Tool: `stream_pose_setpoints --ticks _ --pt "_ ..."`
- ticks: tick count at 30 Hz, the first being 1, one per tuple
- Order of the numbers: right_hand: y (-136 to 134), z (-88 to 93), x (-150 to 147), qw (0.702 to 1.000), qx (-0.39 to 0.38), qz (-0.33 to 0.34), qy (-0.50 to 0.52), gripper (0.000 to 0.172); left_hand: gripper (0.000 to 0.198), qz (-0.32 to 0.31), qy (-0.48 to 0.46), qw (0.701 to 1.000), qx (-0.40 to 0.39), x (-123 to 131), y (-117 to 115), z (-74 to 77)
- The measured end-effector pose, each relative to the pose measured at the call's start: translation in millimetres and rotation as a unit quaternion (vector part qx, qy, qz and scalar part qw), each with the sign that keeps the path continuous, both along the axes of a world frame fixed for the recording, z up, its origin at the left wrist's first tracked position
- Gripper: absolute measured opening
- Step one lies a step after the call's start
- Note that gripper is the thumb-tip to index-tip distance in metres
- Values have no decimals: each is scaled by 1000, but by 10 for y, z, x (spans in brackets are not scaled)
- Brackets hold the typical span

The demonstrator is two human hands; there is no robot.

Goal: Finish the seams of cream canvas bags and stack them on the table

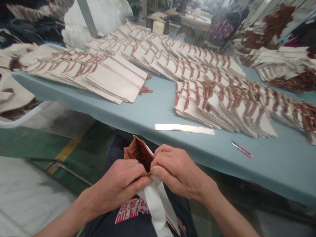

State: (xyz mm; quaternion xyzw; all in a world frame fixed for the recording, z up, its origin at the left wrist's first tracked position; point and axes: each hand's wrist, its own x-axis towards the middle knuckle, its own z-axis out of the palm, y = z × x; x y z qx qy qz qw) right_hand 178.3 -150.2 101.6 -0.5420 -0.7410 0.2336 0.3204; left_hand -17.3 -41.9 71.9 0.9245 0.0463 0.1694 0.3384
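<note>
Both hands meet over my lap, below the table's front edge. My left hand pinches a brown fabric piece that sticks up between the hands. My right hand is closed on the same piece where it joins a white fabric strip that hangs down over my dark trousers. Thumbs and forefingers of both hands press together at the seam.
A light blue table carries long overlapping rows of cream fabric pieces with brown trim. More rows lie at the left. A loose white strip and pink snips lie near the front edge. Green floor at left.
</note>
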Motion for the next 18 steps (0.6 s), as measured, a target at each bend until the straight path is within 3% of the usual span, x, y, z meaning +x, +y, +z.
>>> stream_pose_setpoints --ticks 4,7,12,15,18 --pt "44 44 -75 999 14 19 33 49 42 8 -34 999 -37 -38 3 145" --pt "55 9 -155 990 -13 21 137 54 43 -1 -61 996 -72 -60 -40 206" --pt "10 -222 -395 934 -13 -49 354 54 47 28 -102 969 -223 -14 -173 157" --pt "-24 -392 -524 893 -24 -114 434 58 51 46 -144 949 -276 49 -226 95" --pt "-43 -495 -582 864 -63 -135 481 64 52 31 -151 938 -310 103 -236 83"
